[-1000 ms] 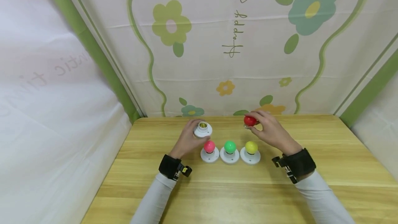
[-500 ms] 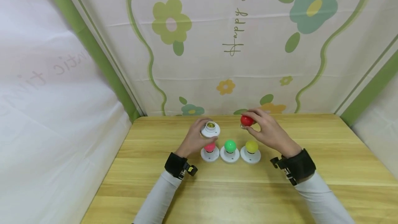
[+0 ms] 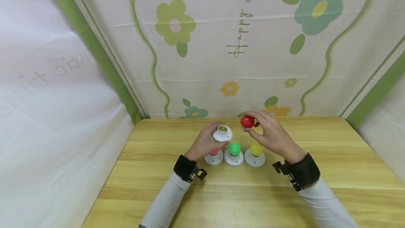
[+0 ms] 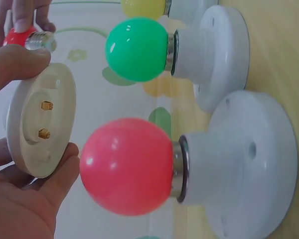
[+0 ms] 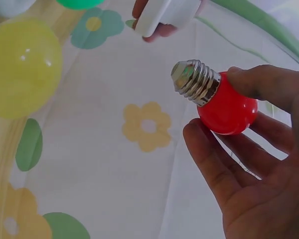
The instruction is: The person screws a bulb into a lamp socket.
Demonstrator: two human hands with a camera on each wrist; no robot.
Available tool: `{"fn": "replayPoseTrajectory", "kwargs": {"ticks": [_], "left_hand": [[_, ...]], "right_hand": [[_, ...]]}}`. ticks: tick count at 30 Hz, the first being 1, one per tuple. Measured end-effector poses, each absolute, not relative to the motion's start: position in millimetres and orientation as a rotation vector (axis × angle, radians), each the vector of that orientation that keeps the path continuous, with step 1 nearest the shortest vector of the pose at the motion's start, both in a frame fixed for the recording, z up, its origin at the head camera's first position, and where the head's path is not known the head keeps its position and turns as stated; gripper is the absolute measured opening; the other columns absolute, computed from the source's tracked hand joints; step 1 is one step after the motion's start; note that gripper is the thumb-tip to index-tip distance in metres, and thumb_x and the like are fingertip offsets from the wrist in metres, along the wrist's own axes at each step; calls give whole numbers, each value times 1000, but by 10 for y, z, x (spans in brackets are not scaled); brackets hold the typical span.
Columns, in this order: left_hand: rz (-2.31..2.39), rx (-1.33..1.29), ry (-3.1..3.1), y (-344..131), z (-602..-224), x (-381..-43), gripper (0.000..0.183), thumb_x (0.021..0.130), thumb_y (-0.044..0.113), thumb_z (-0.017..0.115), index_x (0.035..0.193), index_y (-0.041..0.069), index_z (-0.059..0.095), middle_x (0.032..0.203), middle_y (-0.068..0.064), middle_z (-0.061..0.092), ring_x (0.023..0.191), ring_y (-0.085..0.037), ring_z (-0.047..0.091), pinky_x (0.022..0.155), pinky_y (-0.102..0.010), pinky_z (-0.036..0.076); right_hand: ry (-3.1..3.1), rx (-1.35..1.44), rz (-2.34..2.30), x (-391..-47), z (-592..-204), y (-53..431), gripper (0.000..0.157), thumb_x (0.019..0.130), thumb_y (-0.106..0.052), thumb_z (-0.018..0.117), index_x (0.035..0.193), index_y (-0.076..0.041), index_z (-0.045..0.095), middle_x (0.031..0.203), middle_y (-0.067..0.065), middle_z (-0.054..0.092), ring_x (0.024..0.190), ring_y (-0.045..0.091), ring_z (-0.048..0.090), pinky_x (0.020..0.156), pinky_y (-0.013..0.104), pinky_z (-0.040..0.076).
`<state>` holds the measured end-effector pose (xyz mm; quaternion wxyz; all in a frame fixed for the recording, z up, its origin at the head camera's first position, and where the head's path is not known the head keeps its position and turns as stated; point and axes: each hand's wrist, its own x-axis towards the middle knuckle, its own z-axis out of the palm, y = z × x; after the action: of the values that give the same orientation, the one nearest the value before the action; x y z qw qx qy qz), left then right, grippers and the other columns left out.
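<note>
My left hand [image 3: 207, 141] grips a white round lamp socket [image 3: 222, 133] by the edge of its base, with the brass-threaded opening facing up. In the left wrist view the underside of that lamp socket [image 4: 50, 119] shows two brass terminals. My right hand [image 3: 272, 133] holds a red light bulb [image 3: 247, 121] between thumb and fingers. Its silver screw base [image 5: 196, 81] points down and toward the socket, with a gap between them. Both hands are raised over the far part of the table, behind a row of bulbs in sockets.
Three white sockets stand in a row on the wooden table [image 3: 234, 200], carrying a pink bulb [image 4: 129, 167], a green bulb [image 3: 234, 149] and a yellow bulb [image 3: 256, 149]. My left hand partly hides the pink one. A flowered fabric wall [image 3: 205, 62] rises behind the table.
My left hand has moved right with the socket, now overlapping the pink bulb in the head view. My right hand has shifted slightly left with the red bulb, narrowing the gap.
</note>
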<state>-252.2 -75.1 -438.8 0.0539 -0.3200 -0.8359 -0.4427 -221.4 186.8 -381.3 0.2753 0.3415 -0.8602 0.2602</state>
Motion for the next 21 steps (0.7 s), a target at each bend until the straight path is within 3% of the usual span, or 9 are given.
{"fn": "replayPoseTrajectory", "kwargs": {"ticks": [10,21], "left_hand": [[-1341,-1025,-2593,-556,-4360,-2462,65,80,33,78,137,18,50,139,2,48,122,-13,47,100,-33,44],[-1350,-1136,-2541,-401,-4376,-2421,63,83,36,75,138,20,49,139,5,46,124,-10,45,101,-32,43]], "right_hand": [[-2267,964,726,-2170,-3745,1792,54,81,-16,77,130,-7,56,121,4,60,96,10,57,74,31,56],[-2253,986,728,-2143,-3754,1761,53,82,-14,76,130,-6,55,126,5,59,102,12,56,79,31,56]]}}
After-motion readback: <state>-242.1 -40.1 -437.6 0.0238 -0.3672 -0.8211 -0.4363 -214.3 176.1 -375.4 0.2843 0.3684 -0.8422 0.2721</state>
